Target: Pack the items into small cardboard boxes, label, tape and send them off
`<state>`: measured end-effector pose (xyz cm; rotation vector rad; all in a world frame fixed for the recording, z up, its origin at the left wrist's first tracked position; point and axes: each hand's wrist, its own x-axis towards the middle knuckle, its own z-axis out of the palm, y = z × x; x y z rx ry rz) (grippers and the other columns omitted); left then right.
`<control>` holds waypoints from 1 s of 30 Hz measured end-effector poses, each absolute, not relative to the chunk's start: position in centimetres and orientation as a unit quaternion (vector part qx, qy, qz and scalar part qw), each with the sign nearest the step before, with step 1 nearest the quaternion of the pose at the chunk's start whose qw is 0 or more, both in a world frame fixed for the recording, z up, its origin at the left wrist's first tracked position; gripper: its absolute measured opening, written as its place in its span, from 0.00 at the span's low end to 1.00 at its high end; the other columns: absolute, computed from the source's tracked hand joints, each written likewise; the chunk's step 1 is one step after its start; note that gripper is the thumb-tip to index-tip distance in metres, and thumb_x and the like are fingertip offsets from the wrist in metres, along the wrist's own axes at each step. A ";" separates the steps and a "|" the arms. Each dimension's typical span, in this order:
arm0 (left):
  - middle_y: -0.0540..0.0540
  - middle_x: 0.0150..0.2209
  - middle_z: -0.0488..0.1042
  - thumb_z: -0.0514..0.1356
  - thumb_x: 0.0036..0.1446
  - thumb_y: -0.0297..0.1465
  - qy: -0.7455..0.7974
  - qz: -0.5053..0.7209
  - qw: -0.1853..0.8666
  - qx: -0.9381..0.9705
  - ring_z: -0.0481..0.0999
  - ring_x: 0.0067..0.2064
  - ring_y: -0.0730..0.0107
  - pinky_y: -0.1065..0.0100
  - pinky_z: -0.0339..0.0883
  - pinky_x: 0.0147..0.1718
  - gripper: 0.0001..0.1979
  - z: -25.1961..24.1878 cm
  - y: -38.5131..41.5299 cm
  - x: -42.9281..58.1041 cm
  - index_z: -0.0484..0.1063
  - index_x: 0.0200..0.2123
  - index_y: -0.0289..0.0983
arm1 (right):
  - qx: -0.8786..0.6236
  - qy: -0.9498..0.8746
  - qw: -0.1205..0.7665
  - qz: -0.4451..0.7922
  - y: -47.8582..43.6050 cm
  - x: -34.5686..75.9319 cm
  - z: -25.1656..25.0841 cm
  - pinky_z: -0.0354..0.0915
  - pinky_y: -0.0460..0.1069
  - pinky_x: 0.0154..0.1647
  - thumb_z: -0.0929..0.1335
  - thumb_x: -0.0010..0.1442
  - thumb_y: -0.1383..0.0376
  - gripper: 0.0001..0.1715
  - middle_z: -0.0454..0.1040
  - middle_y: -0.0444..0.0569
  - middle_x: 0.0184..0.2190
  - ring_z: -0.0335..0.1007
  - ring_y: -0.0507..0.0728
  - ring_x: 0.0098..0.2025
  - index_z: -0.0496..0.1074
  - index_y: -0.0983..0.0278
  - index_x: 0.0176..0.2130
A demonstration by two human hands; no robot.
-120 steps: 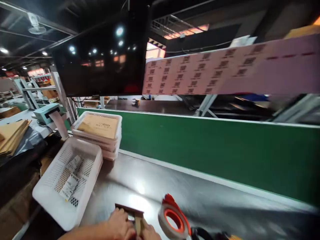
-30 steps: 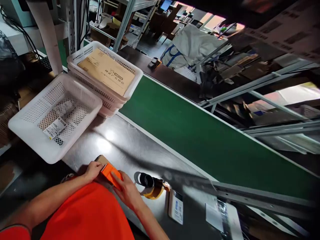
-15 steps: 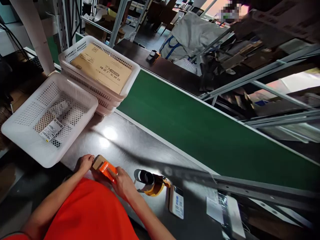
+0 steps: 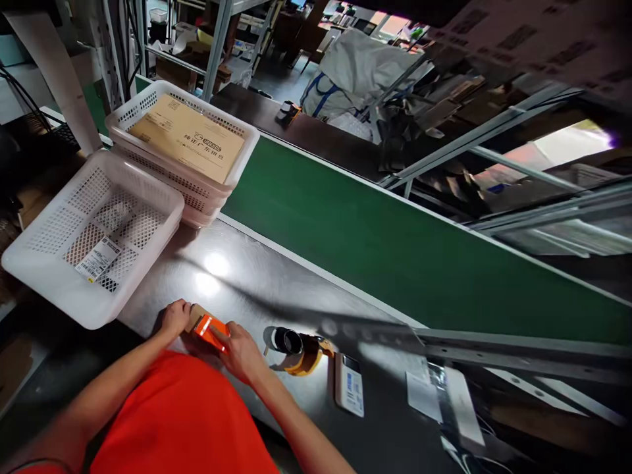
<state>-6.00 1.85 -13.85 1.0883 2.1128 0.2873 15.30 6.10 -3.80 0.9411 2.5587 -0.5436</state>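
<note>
The small brown cardboard box (image 4: pixel 193 318) lies on the shiny grey metal surface (image 4: pixel 247 273), close to the person's red-clothed front, with the flat orange plastic tool (image 4: pixel 211 332), apparently a tape dispenser, over its right part. The right hand (image 4: pixel 241 353) has its fingers closed around that tool, one finger stretched along the top. The left hand (image 4: pixel 176 318) is at the box's far-left end, fingers bent against its edge; whether they pinch it or merely press, I cannot tell. To do this well, the left hand should brace the box without straying under the tool's front edge, while the right keeps the tool flat, in line with the box and evenly pressed. Slack pressure could let the box skid on such smooth metal, or leave a crease. To the right, the black-and-yellow tool with a round black end (image 4: pixel 290 342) sits near the right forearm, so the elbow calls for care. Beyond lies a flat item with a white printed label (image 4: pixel 352 390). Well apart, leftward, stands the white perforated plastic basket (image 4: pixel 59 293).
</note>
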 end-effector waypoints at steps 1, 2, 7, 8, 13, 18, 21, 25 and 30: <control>0.35 0.48 0.84 0.49 0.76 0.38 0.824 0.112 0.360 0.424 0.83 0.49 0.58 0.65 0.67 0.45 0.22 -13.7 2.4 -5.5 0.81 0.46 0.35 | 0.331 0.907 0.179 -0.190 6.1 15.1 -3.6 0.69 0.54 0.50 0.69 0.62 0.69 0.37 0.76 0.57 0.49 0.75 0.64 0.47 0.71 0.54 0.68; 0.33 0.49 0.84 0.47 0.77 0.41 0.826 0.110 0.354 0.426 0.83 0.50 0.56 0.64 0.68 0.46 0.25 -13.5 2.8 -5.0 0.81 0.48 0.34 | 0.331 0.907 0.178 -0.188 6.1 14.9 -3.3 0.69 0.53 0.50 0.69 0.62 0.68 0.36 0.76 0.57 0.48 0.75 0.64 0.47 0.71 0.54 0.68; 0.27 0.51 0.81 0.49 0.74 0.50 0.832 0.071 0.327 0.442 0.83 0.52 0.44 0.57 0.71 0.46 0.31 -12.7 3.9 -3.5 0.80 0.52 0.31 | 0.370 0.880 0.213 -0.208 6.0 14.6 -1.7 0.69 0.51 0.40 0.70 0.63 0.63 0.31 0.77 0.56 0.46 0.78 0.63 0.41 0.74 0.52 0.65; 0.27 0.51 0.81 0.49 0.74 0.50 0.831 0.063 0.324 0.448 0.83 0.52 0.44 0.57 0.71 0.46 0.31 -12.6 4.0 -3.4 0.80 0.52 0.30 | 0.381 0.872 0.217 -0.217 5.9 15.2 -1.5 0.68 0.51 0.39 0.70 0.63 0.62 0.30 0.77 0.56 0.45 0.78 0.63 0.40 0.75 0.52 0.64; 0.30 0.52 0.82 0.48 0.75 0.50 0.825 0.032 0.322 0.464 0.84 0.51 0.44 0.57 0.72 0.47 0.31 -12.3 4.3 -3.7 0.81 0.52 0.32 | 0.406 0.845 0.242 -0.251 4.6 22.4 -1.6 0.68 0.52 0.43 0.69 0.66 0.61 0.32 0.77 0.57 0.49 0.79 0.65 0.44 0.71 0.51 0.68; 0.32 0.50 0.84 0.47 0.74 0.52 0.827 0.002 0.316 0.466 0.84 0.51 0.46 0.58 0.73 0.46 0.31 -12.5 4.7 -3.9 0.83 0.49 0.37 | 0.425 0.827 0.255 -0.265 3.4 28.3 -2.7 0.68 0.53 0.44 0.69 0.66 0.60 0.35 0.76 0.58 0.49 0.78 0.67 0.47 0.68 0.50 0.70; 0.32 0.49 0.84 0.46 0.74 0.51 0.825 -0.011 0.300 0.480 0.84 0.51 0.47 0.59 0.72 0.45 0.32 -12.5 4.9 -4.0 0.83 0.47 0.36 | 0.421 0.836 0.243 -0.254 3.6 27.6 -3.7 0.68 0.53 0.45 0.69 0.66 0.63 0.32 0.77 0.58 0.48 0.78 0.66 0.46 0.72 0.51 0.67; 0.31 0.48 0.85 0.43 0.76 0.50 0.817 -0.021 0.275 0.506 0.84 0.50 0.47 0.60 0.71 0.44 0.33 -12.6 5.1 -4.2 0.83 0.46 0.36 | 0.435 0.836 0.216 -0.254 4.3 24.9 -4.7 0.69 0.54 0.47 0.66 0.66 0.67 0.28 0.78 0.61 0.49 0.78 0.67 0.48 0.76 0.53 0.63; 0.30 0.45 0.85 0.42 0.77 0.47 0.804 -0.022 0.249 0.539 0.85 0.47 0.49 0.62 0.70 0.41 0.34 -13.1 5.5 -4.7 0.83 0.42 0.34 | 0.462 0.817 0.173 -0.297 5.8 23.6 -6.0 0.71 0.57 0.50 0.69 0.62 0.70 0.25 0.80 0.64 0.49 0.78 0.70 0.51 0.81 0.60 0.57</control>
